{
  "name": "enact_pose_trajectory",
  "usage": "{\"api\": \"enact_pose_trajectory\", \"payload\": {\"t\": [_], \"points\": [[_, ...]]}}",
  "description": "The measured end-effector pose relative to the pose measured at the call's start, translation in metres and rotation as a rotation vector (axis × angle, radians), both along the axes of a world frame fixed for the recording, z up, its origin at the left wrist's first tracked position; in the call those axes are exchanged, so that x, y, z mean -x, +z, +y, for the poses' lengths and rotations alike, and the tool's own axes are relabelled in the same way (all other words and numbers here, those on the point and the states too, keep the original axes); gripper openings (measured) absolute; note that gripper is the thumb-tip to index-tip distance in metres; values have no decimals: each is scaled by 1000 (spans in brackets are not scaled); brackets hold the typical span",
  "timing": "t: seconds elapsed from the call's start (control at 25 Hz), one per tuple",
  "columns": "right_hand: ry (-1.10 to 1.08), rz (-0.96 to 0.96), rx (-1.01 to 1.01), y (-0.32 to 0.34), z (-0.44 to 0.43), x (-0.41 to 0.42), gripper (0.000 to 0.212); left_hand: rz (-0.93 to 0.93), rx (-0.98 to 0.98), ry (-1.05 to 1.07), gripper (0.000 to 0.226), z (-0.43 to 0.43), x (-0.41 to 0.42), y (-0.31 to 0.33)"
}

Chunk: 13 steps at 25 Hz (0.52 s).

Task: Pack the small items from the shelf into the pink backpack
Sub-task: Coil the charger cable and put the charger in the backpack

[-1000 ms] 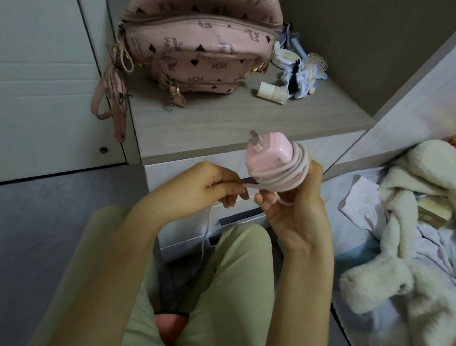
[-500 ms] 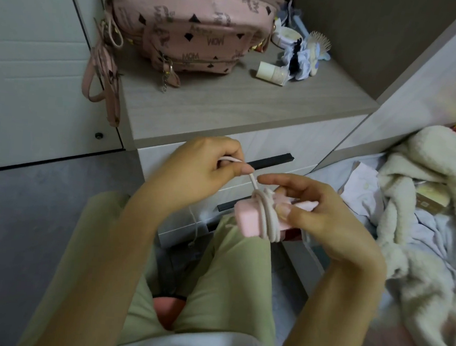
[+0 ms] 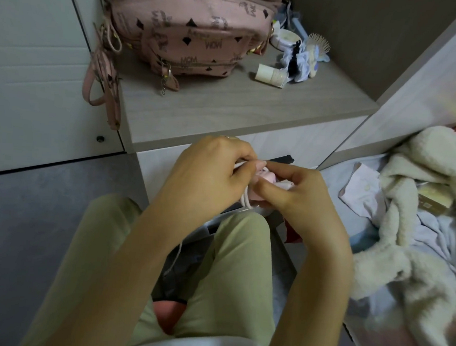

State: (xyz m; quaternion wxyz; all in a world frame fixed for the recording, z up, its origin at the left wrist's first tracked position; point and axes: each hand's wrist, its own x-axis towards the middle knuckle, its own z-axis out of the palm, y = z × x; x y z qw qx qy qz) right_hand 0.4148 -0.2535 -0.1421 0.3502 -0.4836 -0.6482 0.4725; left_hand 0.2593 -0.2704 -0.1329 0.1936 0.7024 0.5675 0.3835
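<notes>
The pink backpack (image 3: 188, 32) stands at the back left of the wooden shelf (image 3: 226, 110). Beside it on the right lie a small white bottle (image 3: 270, 74), a blue-white scrunchie (image 3: 300, 61), a white round case (image 3: 284, 39) and a hairbrush (image 3: 321, 44). In front of the shelf, over my lap, my right hand (image 3: 298, 196) holds a pink charger plug (image 3: 265, 182) wound with white cable. My left hand (image 3: 210, 177) pinches the cable (image 3: 239, 165) right against the plug. A loose end of cable hangs down between my knees.
A drawer with a black handle (image 3: 284, 159) sits under the shelf, partly open near my knees. White cabinet doors (image 3: 34, 64) stand at the left. A fluffy cream blanket (image 3: 421, 213) and clothes lie on the bed at the right.
Both hands have come lower and closer together. The left hand has carried the cable over the plug, which is now mostly hidden between the hands.
</notes>
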Motion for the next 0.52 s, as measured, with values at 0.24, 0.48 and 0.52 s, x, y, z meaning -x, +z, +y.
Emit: {"api": "enact_pose_trajectory", "payload": {"t": [0.24,0.48,0.52], "points": [[-200,188,2,1,3,7,19,-136,-69,-38,19,-1,4,1],[-501,494,108,-2,11,13,15,-274,-10,-103,10,-5,2,3],[-525,528,114,-4,12,15,19,-294,32,-126,12,-5,2,2]]}}
